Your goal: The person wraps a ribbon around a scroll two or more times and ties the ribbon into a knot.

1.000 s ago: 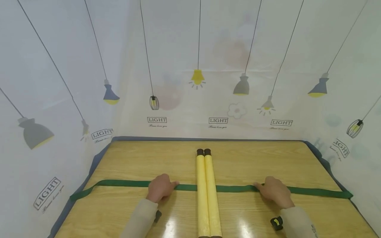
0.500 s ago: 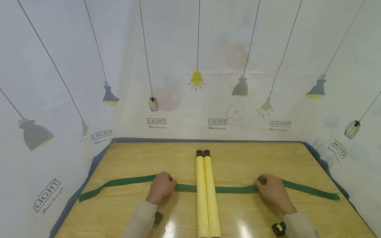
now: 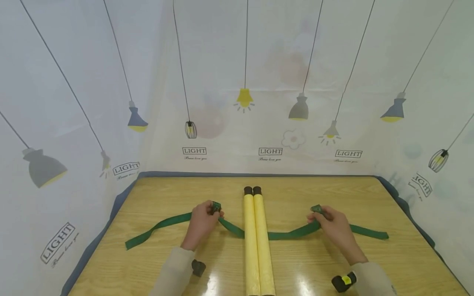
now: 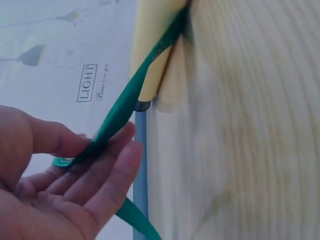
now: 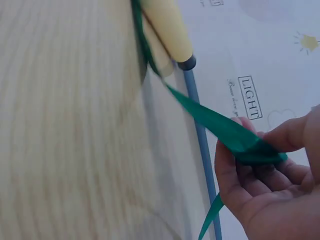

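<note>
Two yellow tubes (image 3: 256,242) with dark end caps lie side by side on the table, pointing away from me. A green ribbon (image 3: 286,236) runs crosswise beneath them. To their left my left hand (image 3: 201,224) pinches the ribbon between thumb and fingers, lifting it off the wood. On the other side my right hand (image 3: 335,225) pinches the ribbon's right half, also raised. Each wrist view shows the ribbon slanting from the tubes to the hand: the left hand's thumb (image 4: 65,142) and the right hand's thumb (image 5: 287,135) press on it. Both loose ends trail outward.
A black strap-like piece (image 3: 198,268) is by the left sleeve, and a black piece with a yellow mark (image 3: 344,282) by the right sleeve. A white backdrop (image 3: 229,53) printed with lamps surrounds the wooden table (image 3: 177,187); a blue edge runs between them.
Both hands have risen from the table, pulling the ribbon up on each side of the tubes. Its loose ends have slid inward. The tubes stay in place.
</note>
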Available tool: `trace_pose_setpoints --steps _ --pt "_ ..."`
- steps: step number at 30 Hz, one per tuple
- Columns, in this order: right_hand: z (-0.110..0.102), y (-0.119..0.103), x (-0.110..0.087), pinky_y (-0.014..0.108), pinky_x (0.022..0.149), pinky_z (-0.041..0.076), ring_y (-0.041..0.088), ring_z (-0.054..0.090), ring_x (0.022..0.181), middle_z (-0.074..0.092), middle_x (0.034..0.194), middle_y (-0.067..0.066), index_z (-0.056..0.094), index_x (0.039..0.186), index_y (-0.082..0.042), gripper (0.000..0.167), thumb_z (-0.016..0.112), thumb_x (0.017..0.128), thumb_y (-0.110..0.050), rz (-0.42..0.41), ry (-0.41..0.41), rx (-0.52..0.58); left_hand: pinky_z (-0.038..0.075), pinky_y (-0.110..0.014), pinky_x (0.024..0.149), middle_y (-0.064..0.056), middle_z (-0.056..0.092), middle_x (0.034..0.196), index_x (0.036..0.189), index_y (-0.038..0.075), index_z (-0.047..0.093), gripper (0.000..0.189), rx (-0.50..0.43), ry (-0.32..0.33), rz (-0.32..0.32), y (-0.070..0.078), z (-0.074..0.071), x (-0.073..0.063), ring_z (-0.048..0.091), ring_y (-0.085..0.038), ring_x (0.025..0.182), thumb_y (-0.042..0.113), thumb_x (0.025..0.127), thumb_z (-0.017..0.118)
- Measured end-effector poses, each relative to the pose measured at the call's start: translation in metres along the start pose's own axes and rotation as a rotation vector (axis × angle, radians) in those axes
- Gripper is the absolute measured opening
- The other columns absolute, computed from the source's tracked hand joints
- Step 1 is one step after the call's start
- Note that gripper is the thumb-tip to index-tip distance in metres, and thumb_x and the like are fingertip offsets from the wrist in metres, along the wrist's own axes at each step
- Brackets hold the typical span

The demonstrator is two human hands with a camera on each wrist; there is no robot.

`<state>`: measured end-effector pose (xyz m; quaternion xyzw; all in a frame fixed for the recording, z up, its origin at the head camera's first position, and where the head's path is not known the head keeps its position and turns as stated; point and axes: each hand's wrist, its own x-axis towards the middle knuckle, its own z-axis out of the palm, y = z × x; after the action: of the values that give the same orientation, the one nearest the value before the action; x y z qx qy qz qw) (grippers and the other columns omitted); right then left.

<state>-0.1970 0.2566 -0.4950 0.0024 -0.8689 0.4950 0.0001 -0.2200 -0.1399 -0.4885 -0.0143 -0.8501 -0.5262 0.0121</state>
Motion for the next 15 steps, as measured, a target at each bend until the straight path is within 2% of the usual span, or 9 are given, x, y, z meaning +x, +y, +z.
trace_pose_setpoints --steps 3,6,11,15 --pt "0.0 -0.008 0.001 0.019 0.087 0.056 0.011 0.073 0.095 0.075 0.11 0.01 0.058 0.136 0.001 0.042 0.049 0.11 -0.031 0.001 -0.023 0.133 0.063 -0.044 0.08 -0.014 0.076 0.097 0.111 -0.001 0.067 0.014 -0.106 -0.031 0.037 0.006 0.0 0.002 0.076 -0.024 0.09 0.001 0.102 0.056" --pt "0.003 -0.016 0.001 0.021 0.082 0.058 0.013 0.072 0.088 0.074 0.102 0.012 0.058 0.136 0.005 0.043 0.048 0.111 -0.029 -0.046 -0.045 0.197 0.062 -0.05 0.082 -0.015 0.076 0.095 0.11 0.0 0.066 0.014 -0.188 -0.086 0.067 0.013 0.0 0.002 0.076 -0.027 0.088 0.005 0.105 0.054" --pt "0.01 -0.029 0.0 0.026 0.075 0.059 0.018 0.071 0.08 0.072 0.094 0.015 0.06 0.134 0.002 0.038 0.05 0.11 -0.026 -0.114 -0.078 0.176 0.063 -0.048 0.083 -0.021 0.074 0.098 0.113 -0.001 0.064 0.023 -0.295 -0.192 0.119 0.021 0.004 0.004 0.076 -0.03 0.089 0.015 0.11 0.048" --pt "0.016 -0.036 0.001 0.027 0.071 0.058 0.023 0.07 0.079 0.072 0.094 0.019 0.062 0.129 0.001 0.034 0.051 0.109 -0.024 -0.129 -0.096 0.173 0.063 -0.044 0.083 -0.025 0.072 0.098 0.114 -0.003 0.063 0.028 -0.371 -0.236 0.147 0.025 0.009 0.004 0.075 -0.028 0.086 0.02 0.111 0.048"
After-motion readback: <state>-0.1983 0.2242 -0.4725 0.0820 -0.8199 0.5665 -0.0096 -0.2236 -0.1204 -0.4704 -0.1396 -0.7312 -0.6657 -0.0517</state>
